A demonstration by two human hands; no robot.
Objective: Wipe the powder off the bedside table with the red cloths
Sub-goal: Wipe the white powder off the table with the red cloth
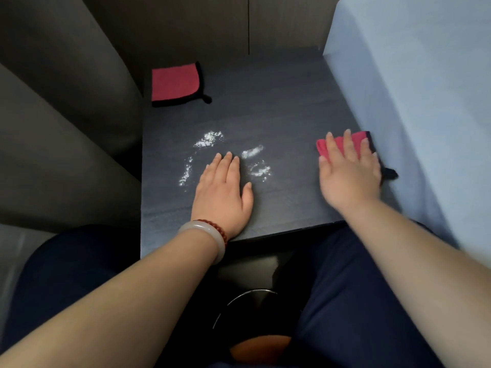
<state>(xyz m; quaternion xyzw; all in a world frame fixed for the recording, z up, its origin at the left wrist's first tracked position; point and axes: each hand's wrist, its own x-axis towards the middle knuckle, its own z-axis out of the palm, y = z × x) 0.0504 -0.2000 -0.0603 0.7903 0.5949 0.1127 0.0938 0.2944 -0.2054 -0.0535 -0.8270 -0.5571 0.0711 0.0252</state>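
White powder (210,140) lies in scattered streaks on the middle of the dark bedside table (279,102). My left hand (223,189) rests flat on the tabletop among the streaks, fingers together, holding nothing. My right hand (349,170) lies spread on a red cloth (338,144) near the table's right edge, pressing it down; most of that cloth is hidden under the hand. A second red cloth (174,83) with a black border lies flat at the table's far left corner, untouched.
A bed with a pale blue sheet (411,102) rises along the table's right side. Grey upholstered furniture (66,115) stands to the left. A dark wall panel (239,25) closes the back. My legs in dark trousers (358,301) are below the front edge.
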